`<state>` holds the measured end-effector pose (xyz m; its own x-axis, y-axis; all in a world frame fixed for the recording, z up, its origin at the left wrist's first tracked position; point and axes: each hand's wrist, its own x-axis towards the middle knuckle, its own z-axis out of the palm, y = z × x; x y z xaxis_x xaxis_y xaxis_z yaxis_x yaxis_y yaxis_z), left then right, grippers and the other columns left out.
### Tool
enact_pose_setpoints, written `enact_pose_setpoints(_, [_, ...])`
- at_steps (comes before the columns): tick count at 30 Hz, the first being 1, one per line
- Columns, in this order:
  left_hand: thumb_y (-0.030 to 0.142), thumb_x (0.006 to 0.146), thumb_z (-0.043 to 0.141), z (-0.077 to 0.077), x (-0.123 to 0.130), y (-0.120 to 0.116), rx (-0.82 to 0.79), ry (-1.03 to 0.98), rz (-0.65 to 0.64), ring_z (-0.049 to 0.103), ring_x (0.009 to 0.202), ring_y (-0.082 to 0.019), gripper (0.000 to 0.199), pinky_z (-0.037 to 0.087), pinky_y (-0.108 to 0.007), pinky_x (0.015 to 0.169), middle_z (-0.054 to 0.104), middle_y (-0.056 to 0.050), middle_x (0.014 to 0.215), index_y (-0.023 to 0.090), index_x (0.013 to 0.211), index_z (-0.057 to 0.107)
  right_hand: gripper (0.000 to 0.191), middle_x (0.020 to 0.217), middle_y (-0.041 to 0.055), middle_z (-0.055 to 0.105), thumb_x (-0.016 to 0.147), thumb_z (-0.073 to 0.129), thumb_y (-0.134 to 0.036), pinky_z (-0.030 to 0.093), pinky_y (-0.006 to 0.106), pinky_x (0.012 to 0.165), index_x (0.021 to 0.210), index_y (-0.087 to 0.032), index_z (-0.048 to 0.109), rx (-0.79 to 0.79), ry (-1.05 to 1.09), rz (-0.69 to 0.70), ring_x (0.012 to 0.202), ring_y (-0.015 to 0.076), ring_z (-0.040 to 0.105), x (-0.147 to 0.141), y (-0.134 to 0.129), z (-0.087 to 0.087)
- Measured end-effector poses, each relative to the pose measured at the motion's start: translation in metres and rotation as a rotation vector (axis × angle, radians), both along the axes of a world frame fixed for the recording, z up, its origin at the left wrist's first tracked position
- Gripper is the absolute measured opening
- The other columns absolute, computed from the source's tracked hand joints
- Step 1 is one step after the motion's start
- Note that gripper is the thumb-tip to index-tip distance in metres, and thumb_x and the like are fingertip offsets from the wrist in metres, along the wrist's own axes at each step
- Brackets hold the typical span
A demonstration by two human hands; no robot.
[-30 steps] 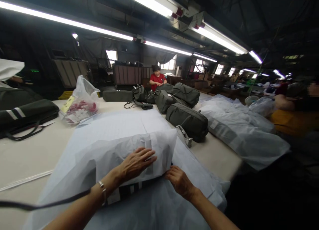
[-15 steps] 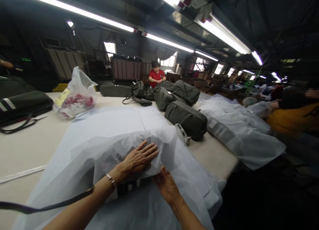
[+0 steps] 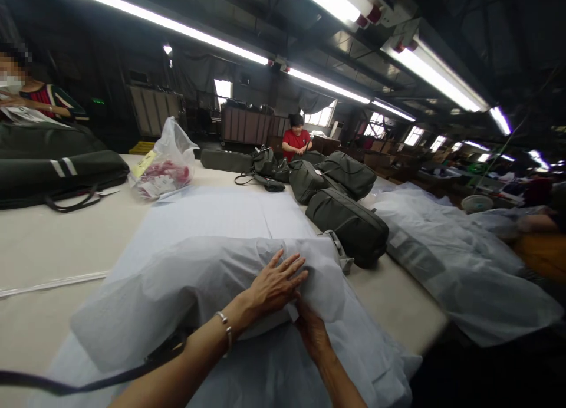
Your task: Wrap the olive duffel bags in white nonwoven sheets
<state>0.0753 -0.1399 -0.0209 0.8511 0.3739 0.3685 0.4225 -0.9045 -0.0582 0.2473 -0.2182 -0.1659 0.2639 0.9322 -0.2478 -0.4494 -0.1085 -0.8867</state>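
A translucent plastic bag [image 3: 203, 272] lies across a stack of pale sheets [image 3: 221, 210], with a dark item partly inside it. My left hand [image 3: 276, 281], a bracelet at its wrist, rests on top of the bag with its fingers spread. Close beneath it, my right hand [image 3: 313, 331] is at the bag's near right edge; its fingertips are hidden under the plastic and my left hand. A dark strap [image 3: 88, 387] runs out of the bag's left part toward the left edge of the view.
Dark bags [image 3: 347, 225] stand beyond on the right, beside plastic-covered goods [image 3: 446, 249]. A clear bag with red contents [image 3: 165, 172] sits at the back left, near a striped dark bag [image 3: 62, 175]. People are at the far side and left.
The plastic now covers the dark item's striped near edge. Both hands have shifted right in view, and my right hand has gone further under the plastic. A person has come into view at left.
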Motion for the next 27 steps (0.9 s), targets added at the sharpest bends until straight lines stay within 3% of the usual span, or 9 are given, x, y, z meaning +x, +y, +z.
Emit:
enact_pose_setpoints(4, [0.053,0.094,0.050,-0.017,0.009,0.012,-0.014,0.047,-0.010,0.026,0.147,-0.025,0.058,0.012,-0.054,0.120,0.035,-0.007,0.157,0.027,0.145,0.040,0.036,0.111,0.0029,0.073,0.068,0.077,-0.049,0.054,0.042,0.086,0.096,-0.026,0.073,-0.029,-0.039,0.036,0.110,0.0292,0.064,0.000,0.006,0.004])
enact_pose_setpoints(7, [0.060,0.090,0.052,-0.026,0.008,0.014,-0.039,0.038,0.005,0.021,0.148,-0.026,0.067,0.008,-0.055,0.120,0.029,-0.007,0.160,0.029,0.147,0.035,0.033,0.099,0.0011,0.074,0.066,0.078,-0.046,0.053,0.038,0.083,0.090,-0.025,0.072,-0.051,-0.051,0.026,0.098,0.0250,0.066,0.004,0.006,0.007])
enact_pose_setpoints(11, [0.061,0.085,0.059,-0.027,0.011,0.007,-0.063,0.010,0.068,0.018,0.149,-0.028,0.074,0.005,-0.056,0.120,0.025,-0.007,0.161,0.030,0.148,0.035,0.028,0.073,-0.0016,0.069,0.064,0.080,-0.045,0.051,0.033,0.074,0.075,-0.022,0.069,-0.084,-0.045,-0.017,0.074,0.0195,0.063,0.010,0.001,0.007])
enact_pose_setpoints(16, [0.050,0.083,0.066,-0.028,0.014,0.001,-0.052,-0.008,0.109,0.018,0.149,-0.030,0.076,0.009,-0.059,0.120,0.026,-0.007,0.161,0.029,0.148,0.034,0.033,0.068,-0.0008,0.067,0.064,0.082,-0.048,0.050,0.032,0.072,0.074,-0.019,0.067,-0.113,-0.011,0.014,0.069,0.0176,0.063,0.014,-0.025,0.009])
enact_pose_setpoints(19, [0.045,0.081,0.070,-0.029,0.014,0.003,-0.057,0.002,0.105,0.019,0.148,-0.031,0.078,0.011,-0.060,0.119,0.025,-0.007,0.161,0.030,0.148,0.034,0.037,0.073,0.0025,0.071,0.065,0.081,-0.049,0.051,0.032,0.073,0.078,-0.017,0.068,-0.183,-0.032,0.026,0.072,0.0185,0.066,0.027,-0.065,0.016])
enact_pose_setpoints(22, [0.038,0.081,0.069,-0.028,0.015,0.003,-0.071,-0.004,0.107,0.021,0.148,-0.031,0.074,0.010,-0.059,0.120,0.027,-0.008,0.160,0.029,0.147,0.037,0.037,0.074,0.0035,0.070,0.066,0.083,-0.047,0.050,0.031,0.068,0.079,-0.017,0.067,-0.248,-0.037,-0.059,0.073,0.0193,0.067,0.055,-0.127,0.021])
enact_pose_setpoints(27, [0.032,0.080,0.069,-0.023,0.017,0.003,-0.098,-0.017,0.093,0.021,0.148,-0.030,0.072,0.006,-0.058,0.120,0.030,-0.009,0.159,0.026,0.146,0.041,0.045,0.072,-0.0005,0.069,0.051,0.092,-0.040,0.050,0.029,0.060,0.083,-0.022,0.067,-0.396,0.026,-0.561,0.069,0.0193,0.067,0.095,-0.255,0.002])
